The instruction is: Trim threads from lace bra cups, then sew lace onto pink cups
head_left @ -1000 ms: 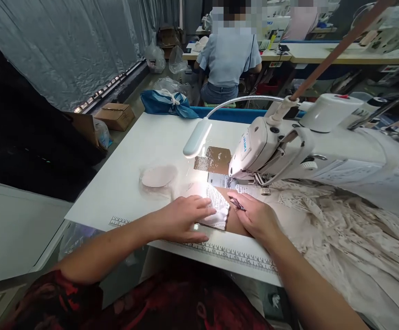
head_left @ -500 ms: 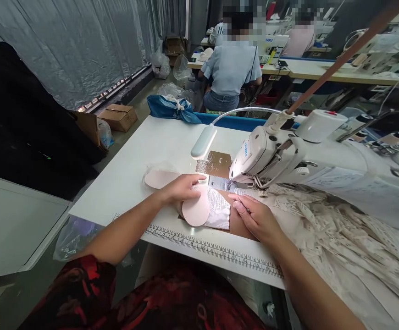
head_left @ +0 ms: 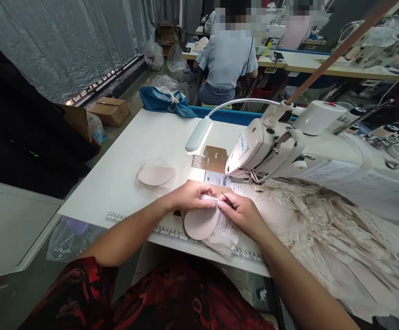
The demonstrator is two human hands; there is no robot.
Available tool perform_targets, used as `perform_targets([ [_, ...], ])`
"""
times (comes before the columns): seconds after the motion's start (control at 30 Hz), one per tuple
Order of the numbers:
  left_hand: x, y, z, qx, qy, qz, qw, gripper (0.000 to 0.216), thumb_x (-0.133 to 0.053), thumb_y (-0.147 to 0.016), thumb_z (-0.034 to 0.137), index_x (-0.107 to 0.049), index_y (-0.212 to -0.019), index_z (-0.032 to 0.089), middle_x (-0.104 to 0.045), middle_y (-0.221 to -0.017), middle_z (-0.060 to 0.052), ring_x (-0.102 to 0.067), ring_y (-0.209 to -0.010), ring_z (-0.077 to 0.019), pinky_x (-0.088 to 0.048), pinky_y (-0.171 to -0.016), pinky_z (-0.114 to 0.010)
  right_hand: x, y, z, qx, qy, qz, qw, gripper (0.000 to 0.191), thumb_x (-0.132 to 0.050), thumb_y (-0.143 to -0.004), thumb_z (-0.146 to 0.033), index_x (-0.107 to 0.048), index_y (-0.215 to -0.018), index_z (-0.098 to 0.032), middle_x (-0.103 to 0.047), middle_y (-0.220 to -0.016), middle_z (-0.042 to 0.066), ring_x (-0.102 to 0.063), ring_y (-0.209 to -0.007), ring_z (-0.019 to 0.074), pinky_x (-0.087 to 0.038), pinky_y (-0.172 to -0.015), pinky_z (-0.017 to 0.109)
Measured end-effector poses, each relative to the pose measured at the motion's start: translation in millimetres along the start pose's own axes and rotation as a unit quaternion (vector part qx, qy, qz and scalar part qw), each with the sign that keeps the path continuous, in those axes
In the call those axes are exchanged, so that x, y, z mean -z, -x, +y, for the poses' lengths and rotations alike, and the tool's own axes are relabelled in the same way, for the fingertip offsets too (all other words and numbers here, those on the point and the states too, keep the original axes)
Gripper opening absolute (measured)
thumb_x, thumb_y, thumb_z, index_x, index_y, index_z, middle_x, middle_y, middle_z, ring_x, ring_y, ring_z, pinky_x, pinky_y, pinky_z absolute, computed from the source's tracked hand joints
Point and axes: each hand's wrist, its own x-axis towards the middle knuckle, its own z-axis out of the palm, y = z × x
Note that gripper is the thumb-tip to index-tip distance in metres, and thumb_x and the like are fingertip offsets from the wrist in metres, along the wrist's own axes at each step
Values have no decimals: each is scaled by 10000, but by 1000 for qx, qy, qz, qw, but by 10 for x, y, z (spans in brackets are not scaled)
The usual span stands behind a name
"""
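Note:
My left hand (head_left: 190, 195) and my right hand (head_left: 242, 214) meet just in front of the sewing machine's (head_left: 289, 146) needle. Both pinch the top edge of a piece of white lace (head_left: 224, 231) with a pale pink oval pad (head_left: 201, 223) lying against it. The pad hangs toward me over the printed ruler (head_left: 199, 243) on the table edge. A small dark pair of snips (head_left: 229, 200) sticks out of my right hand. Cream lace fabric (head_left: 326, 224) spreads to the right under the machine arm.
A second pink oval pad (head_left: 156, 175) lies on the white table (head_left: 144, 146) to the left. A gooseneck lamp (head_left: 197, 134) shines on the needle plate. A tied blue bag (head_left: 165, 101) sits beyond the table. A person in a light blue shirt (head_left: 227, 59) sits with their back to me.
My left hand went from flat on the lace to lifting the pink pad with the lace. My right hand came in to pinch the same edge, and the piece shifted toward me.

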Motion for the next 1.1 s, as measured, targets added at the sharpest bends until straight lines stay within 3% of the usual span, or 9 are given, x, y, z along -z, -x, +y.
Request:
perform_targets([
  [0.1, -6, -6, -28, 20, 52, -10, 998, 324, -630, -786, 445, -668, -829, 127, -576, -700, -3, -498, -641, -111, -353, -544, -199, 45, 17, 65, -2, -38, -17, 999, 275, -438, -921, -454, -575, -959, -218, -592, -724, -9, -531, -627, 159, -405, -585, 266],
  [0.2, 4, -10, -30, 37, 107, -24, 993, 301, -649, -781, 417, -681, -838, 124, -581, -698, -6, -499, -645, -107, -359, -548, -198, 117, 25, 137, -26, -75, -39, 996, 324, -344, -957, -469, -542, -1048, -229, -581, -728, -13, -521, -614, 155, -400, -576, 267],
  [0.4, 10, -13, -9, 75, 166, -41, 982, 326, -680, -756, 411, -714, -868, 106, -599, -713, -27, -506, -664, -117, -367, -566, -213, 134, 3, 234, -30, -164, -79, 983, 259, -540, -882, -434, -608, -1006, -218, -639, -829, 8, -567, -690, 159, -443, -622, 269],
  [0.6, -18, -39, -45, 44, 141, -70, 987, 393, -653, -769, 478, -679, -726, 89, -434, -563, 26, -356, -536, -71, -229, -473, -210, 51, -38, 201, -11, -138, -61, 989, 216, -536, -891, -381, -655, -898, -201, -668, -849, 32, -602, -766, 183, -461, -690, 294],
  [0.67, -25, -47, -60, 39, 138, -68, 987, 375, -646, -782, 464, -694, -772, 92, -489, -599, 10, -404, -563, -81, -267, -491, -210, 27, -44, 193, -17, -145, -43, 988, 225, -523, -896, -391, -648, -897, -203, -665, -842, 31, -605, -767, 183, -466, -696, 298],
  [0.8, 15, -60, -55, 9, 121, -84, 989, 302, -628, -807, 388, -703, -912, 115, -645, -826, -42, -562, -757, -137, -405, -640, -220, -21, -54, 181, -51, -189, -29, 980, 334, -628, -812, -413, -588, -1074, -210, -641, -818, 12, -604, -732, 181, -483, -659, 286],
  [0.93, 189, 52, 56, 29, -8, -150, 988, 373, -661, -750, 288, -639, -1101, 165, -657, -937, -35, -590, -797, -156, -420, -633, -221, 3, -54, 142, -69, -85, -69, 992, 190, -579, -835, -376, -647, -831, -199, -617, -718, -4, -552, -652, 169, -424, -586, 269],
  [0.97, 249, 119, 96, 34, -51, -131, 989, 387, -653, -747, 271, -626, -1121, 172, -652, -927, -34, -585, -777, -155, -416, -621, -225, 24, -48, 131, -68, -71, -73, 992, 208, -552, -851, -369, -634, -774, -194, -605, -699, -7, -535, -639, 163, -406, -575, 265],
  [1.1, 473, 487, 206, 44, -140, 45, 988, 285, -599, -804, 328, -651, -1035, 170, -648, -905, -52, -568, -797, -166, -423, -677, -261, 126, 2, 88, -49, -91, -67, 992, 217, -516, -875, -366, -568, -753, -194, -527, -676, -22, -478, -631, 146, -381, -578, 254],
])
